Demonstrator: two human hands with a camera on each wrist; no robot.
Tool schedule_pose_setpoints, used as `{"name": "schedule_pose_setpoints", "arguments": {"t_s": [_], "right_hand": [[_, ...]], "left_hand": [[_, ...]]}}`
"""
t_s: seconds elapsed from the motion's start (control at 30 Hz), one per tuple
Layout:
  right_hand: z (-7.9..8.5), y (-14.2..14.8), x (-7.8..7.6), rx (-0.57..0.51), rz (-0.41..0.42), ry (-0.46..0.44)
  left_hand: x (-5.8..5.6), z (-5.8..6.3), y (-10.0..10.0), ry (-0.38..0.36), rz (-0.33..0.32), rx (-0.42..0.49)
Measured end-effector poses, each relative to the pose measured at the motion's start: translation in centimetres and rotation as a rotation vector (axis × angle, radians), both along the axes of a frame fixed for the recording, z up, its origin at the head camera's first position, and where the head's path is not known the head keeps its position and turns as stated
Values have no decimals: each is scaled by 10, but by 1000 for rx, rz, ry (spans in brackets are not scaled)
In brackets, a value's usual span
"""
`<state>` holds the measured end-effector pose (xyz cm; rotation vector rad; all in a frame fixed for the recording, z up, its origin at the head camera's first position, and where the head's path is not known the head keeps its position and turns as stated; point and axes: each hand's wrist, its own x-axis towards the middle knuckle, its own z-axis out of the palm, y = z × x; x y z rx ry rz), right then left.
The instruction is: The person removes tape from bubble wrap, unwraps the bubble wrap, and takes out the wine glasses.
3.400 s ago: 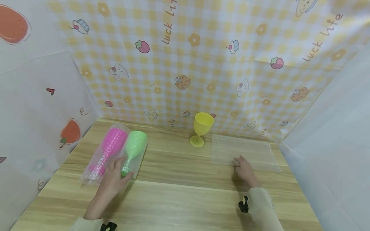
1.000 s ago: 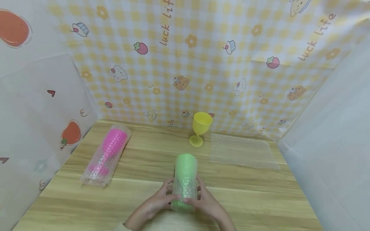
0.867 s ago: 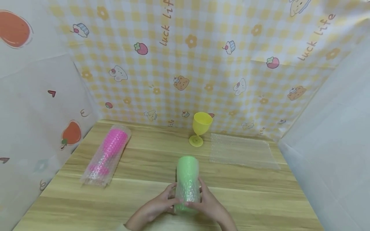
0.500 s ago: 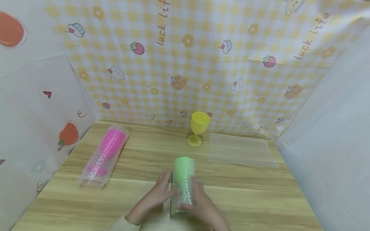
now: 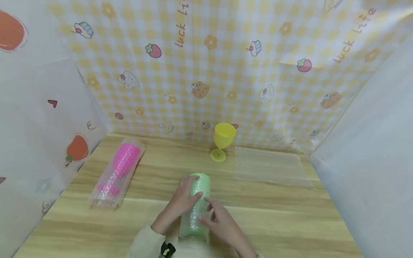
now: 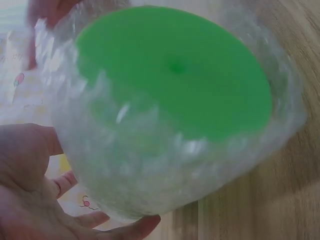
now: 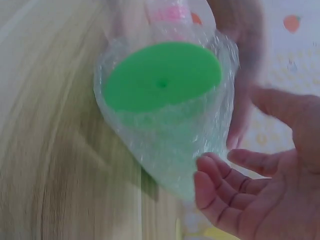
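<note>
A green goblet (image 5: 201, 184) in clear bubble wrap (image 5: 194, 218) lies on its side at the front middle in the head view, bowl pointing away. Its round green foot (image 6: 185, 75) faces the left wrist camera at the wrap's open end. My left hand (image 5: 180, 200) holds the wrapped goblet from the left, thumb over the top and fingers near the bowl's rim. On the right, my right hand (image 5: 221, 220) is close beside the wrap, with its thumb over the near part. Its fingers (image 7: 235, 185) are loosely bent in the right wrist view.
A pink goblet (image 5: 126, 159) in bubble wrap lies at the left of the wooden table (image 5: 284, 222). Near the back cloth (image 5: 245, 71) stands a bare yellow goblet (image 5: 224, 136). A flat bubble wrap sheet (image 5: 271, 166) lies to its right.
The green goblet has come from beside the pink one to the front middle. Both hands held it earlier; the left has since moved up toward the bowl and the right has loosened.
</note>
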<state>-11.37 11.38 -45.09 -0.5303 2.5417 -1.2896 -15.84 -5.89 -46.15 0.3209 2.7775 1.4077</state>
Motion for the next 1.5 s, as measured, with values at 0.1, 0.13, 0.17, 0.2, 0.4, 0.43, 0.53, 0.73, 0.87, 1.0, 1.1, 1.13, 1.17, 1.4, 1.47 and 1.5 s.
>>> {"name": "schedule_pose_setpoints", "arguments": {"t_s": [0.1, 0.13, 0.17, 0.2, 0.4, 0.43, 0.53, 0.73, 0.87, 1.0, 1.1, 1.13, 1.17, 1.4, 1.47, 1.5], "right_hand": [[-3, 11, -11, -45, -73, 10], [-4, 16, -14, -47, -93, 17], [-5, 19, -18, -45, -115, 20], [-6, 23, -20, -42, -142, 17], [-10, 37, -32, -37, -243, -8], [-10, 38, -33, -39, -254, -14], [-10, 41, -35, -52, -290, -23], [-12, 43, -37, -50, -318, -30], [-16, 42, -42, -33, -320, -37], [-18, 42, -46, -35, -326, -47], [-18, 41, -49, -30, -327, -53], [-18, 42, -49, -28, -332, -58], [-17, 42, -50, -27, -335, -62], [-19, 43, -53, -64, -384, -134], [-20, 42, -52, -96, -390, -146], [-21, 42, -52, -107, -394, -151]], "left_hand": [[-4, -3, 4, 6, -21, 40], [-5, -4, 7, 6, -33, 56], [-6, -5, 9, 6, -49, 73], [-7, -6, 12, 5, -64, 85], [-10, -9, 26, -21, -121, 129], [-10, -10, 28, -21, -123, 128], [-13, -12, 33, -16, -109, 111], [-18, -10, 39, -41, -35, 12], [-21, -6, 38, -52, -9, -73], [-23, -5, 37, -49, -14, -145], [-24, -2, 36, -52, -23, -185], [-24, -1, 37, -50, -27, -197], [-25, 0, 37, -49, -31, -210], [-26, 3, 46, -36, -49, -266], [-25, 2, 48, -40, -44, -267], [-24, 2, 48, -43, -41, -268]]}}
